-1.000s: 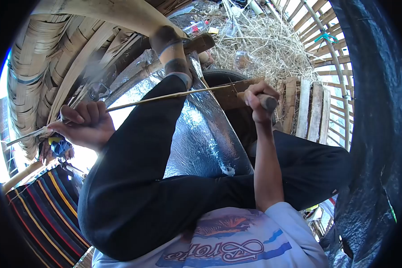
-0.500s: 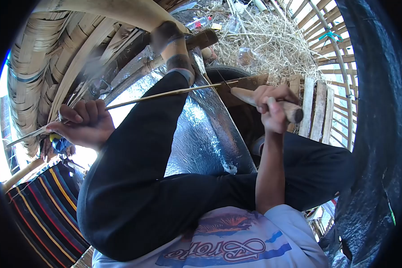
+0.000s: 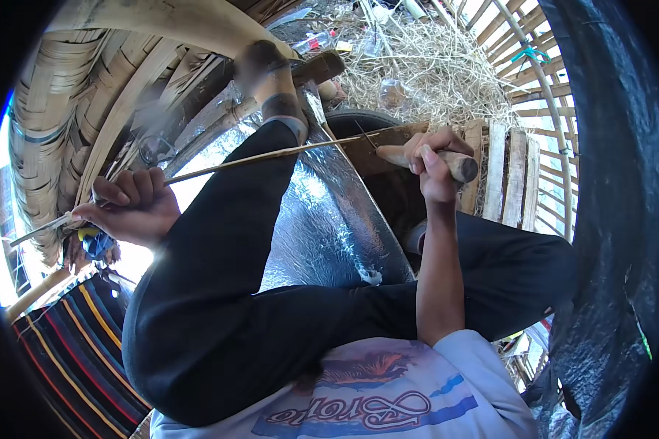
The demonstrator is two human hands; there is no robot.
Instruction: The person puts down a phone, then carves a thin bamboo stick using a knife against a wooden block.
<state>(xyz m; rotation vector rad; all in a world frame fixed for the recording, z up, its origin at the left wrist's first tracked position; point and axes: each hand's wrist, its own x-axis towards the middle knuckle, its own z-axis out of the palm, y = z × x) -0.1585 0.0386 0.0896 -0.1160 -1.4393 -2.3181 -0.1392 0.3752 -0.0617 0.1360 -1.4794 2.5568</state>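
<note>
My left hand (image 3: 130, 205) is closed around one end of a long, thin bamboo strip (image 3: 249, 158), which slants across my raised knee and shin toward the right. Part of the strip pokes out behind the fist at the far left. My right hand (image 3: 439, 162) grips the thick wooden handle (image 3: 461, 167) of a knife. Its narrow dark blade (image 3: 366, 134) points up and left, meeting the strip near its far end. Whether the edge is cutting into the strip is too small to tell.
A shiny silver sheet (image 3: 322, 227) lies between my legs. Dry straw (image 3: 439, 66) and plastic bottles (image 3: 395, 94) litter the ground ahead. Woven bamboo (image 3: 58, 139) stands left, above a striped cloth (image 3: 88, 344). Wooden slats (image 3: 494, 172) and a dark tarp (image 3: 608, 219) are on the right.
My right hand has moved slightly left and up with the knife. The left hand keeps its hold on the strip. The whole view has shifted a little.
</note>
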